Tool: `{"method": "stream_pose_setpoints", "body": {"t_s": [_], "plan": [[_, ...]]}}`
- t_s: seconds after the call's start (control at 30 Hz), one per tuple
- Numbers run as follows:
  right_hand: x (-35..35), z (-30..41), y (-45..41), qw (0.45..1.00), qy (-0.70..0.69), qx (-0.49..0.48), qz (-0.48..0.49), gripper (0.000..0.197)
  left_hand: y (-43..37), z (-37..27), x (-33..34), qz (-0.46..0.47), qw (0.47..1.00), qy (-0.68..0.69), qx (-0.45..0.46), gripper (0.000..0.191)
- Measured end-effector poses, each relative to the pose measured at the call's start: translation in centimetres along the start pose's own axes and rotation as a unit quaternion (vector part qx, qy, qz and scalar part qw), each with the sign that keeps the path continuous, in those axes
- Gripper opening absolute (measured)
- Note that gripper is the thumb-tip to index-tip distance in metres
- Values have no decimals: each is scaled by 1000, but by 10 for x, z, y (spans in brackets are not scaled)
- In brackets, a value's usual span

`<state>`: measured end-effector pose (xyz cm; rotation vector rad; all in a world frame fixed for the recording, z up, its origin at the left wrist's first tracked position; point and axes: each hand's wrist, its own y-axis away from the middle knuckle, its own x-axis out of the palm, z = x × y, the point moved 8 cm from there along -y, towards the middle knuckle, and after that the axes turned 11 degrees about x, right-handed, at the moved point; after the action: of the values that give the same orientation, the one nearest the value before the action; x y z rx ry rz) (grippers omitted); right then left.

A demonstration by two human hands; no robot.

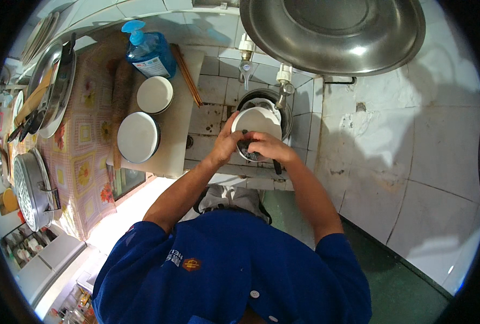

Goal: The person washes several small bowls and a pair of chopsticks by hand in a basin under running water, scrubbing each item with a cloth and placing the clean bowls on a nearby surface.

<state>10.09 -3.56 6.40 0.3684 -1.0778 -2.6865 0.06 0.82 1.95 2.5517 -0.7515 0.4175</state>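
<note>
A white bowl (260,120) is gripped at its left side by my left hand (227,142), over a tiled sink. My right hand (269,146) presses a dark scouring pad (248,150) against the near inside of the bowl. Behind and partly beneath the bowl is a round metal pot (289,121) with something white in it, largely hidden. A dark handle (277,167) shows just below my right hand. Two metal taps, a left one (245,69) and a right one (283,90), stick out from the wall above the pot.
On a board (175,133) left of the sink stand a smaller white bowl (155,94), a larger white bowl (138,137), a blue pump bottle (151,52) and wooden chopsticks (188,77). A large metal basin (337,52) hangs at upper right. Pans (49,89) and a steamer (33,190) stand far left.
</note>
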Motion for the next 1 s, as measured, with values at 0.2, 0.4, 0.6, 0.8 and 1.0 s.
{"method": "stream_pose_setpoints", "body": {"t_s": [0.2, 0.4, 0.6, 0.8, 1.0], "plan": [[-32, 18, 24, 831, 457, 6, -317, 34, 4, -14, 6, -19, 998, -49, -19, 69], [-60, -19, 34, 854, 258, 30, -450, 48, 0, -17, 3, -8, 996, -87, 5, 71], [-66, -58, 15, 893, 93, 128, -421, 63, -8, -10, -13, -11, 966, -243, 84, 73], [-64, -44, 4, 925, 53, 202, -317, 61, -12, -15, -13, 10, 950, -278, 140, 74], [-37, -97, -32, 901, -306, 140, -275, 45, -6, -53, 9, -26, 925, -339, 170, 81]]}}
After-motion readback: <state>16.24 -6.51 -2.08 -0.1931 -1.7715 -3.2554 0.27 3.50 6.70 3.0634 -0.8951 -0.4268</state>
